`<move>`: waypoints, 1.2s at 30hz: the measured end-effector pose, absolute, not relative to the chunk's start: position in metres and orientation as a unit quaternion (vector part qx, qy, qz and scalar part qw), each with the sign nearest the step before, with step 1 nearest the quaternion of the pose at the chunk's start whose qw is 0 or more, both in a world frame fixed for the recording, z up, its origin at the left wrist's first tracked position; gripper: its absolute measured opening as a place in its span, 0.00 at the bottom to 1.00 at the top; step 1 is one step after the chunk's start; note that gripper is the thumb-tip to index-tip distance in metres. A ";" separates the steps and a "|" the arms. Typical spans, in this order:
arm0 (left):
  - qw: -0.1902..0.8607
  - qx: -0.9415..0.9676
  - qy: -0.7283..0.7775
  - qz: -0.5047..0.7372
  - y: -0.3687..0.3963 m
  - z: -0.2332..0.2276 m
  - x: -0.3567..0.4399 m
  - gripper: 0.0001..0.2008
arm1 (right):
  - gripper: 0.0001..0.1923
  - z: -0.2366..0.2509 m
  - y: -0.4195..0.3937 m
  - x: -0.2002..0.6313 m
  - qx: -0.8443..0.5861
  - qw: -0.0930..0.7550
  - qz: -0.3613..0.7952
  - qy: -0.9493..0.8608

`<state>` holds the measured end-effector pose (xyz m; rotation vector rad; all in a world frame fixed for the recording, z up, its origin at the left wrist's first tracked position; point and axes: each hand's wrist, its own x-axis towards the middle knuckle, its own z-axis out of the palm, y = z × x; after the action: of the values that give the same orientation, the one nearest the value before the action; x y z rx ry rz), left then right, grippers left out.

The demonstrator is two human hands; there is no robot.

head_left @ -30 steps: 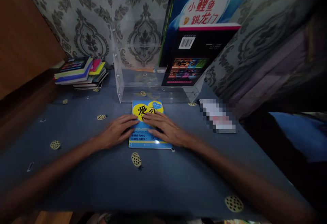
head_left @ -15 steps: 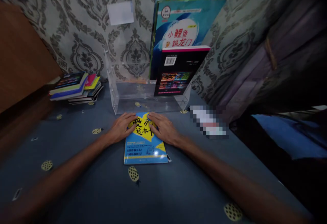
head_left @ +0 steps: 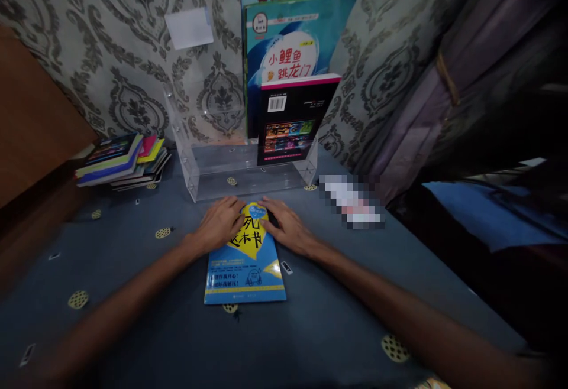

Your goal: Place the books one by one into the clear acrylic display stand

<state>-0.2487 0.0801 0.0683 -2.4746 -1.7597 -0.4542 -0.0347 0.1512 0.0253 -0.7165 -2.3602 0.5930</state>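
A blue book [head_left: 246,271] with a yellow heart and black characters on its cover lies flat on the blue tablecloth [head_left: 133,282]. My left hand [head_left: 219,223] holds the book's far left corner and my right hand [head_left: 286,226] its far right corner, with the fingers curled over the far edge. Just beyond the hands stands a clear acrylic book stand [head_left: 199,170]. At its right end a black book [head_left: 288,120] leans upright in front of a larger teal book [head_left: 288,34].
A stack of colourful books [head_left: 122,158] lies at the back left beside a wooden panel [head_left: 35,123]. A blurred white object [head_left: 352,200] lies right of the stand. A curtain [head_left: 444,81] hangs at the right. Patterned wallpaper with a white note [head_left: 189,27] is behind.
Both hands have slid from the middle of the cover to the book's far corners. The view has shifted, so the book and stand sit lower and further left.
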 end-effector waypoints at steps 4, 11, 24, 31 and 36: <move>0.009 -0.791 -0.576 -0.205 0.098 0.054 -0.233 0.18 | 0.29 0.028 0.147 -0.035 -0.316 0.310 0.243 -0.863; -0.070 -0.770 -0.562 -0.293 0.114 0.042 -0.232 0.18 | 0.35 0.027 0.144 -0.031 -0.330 0.306 0.282 -0.847; -0.234 -0.680 -0.572 -0.394 0.119 0.047 -0.236 0.21 | 0.37 0.036 0.144 -0.030 -0.341 0.319 0.377 -0.800; -0.317 -0.730 -0.504 -0.335 0.115 0.063 -0.228 0.21 | 0.21 0.051 0.148 -0.026 -0.396 0.341 0.359 -0.773; -0.256 -0.840 -0.423 -0.224 0.104 0.076 -0.217 0.15 | 0.17 0.054 0.150 -0.022 -0.403 0.366 0.320 -0.775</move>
<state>-0.2166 0.1038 0.0760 -3.1794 -1.5991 -0.8487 -0.0221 0.1499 0.0535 -1.0357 -1.9935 0.8232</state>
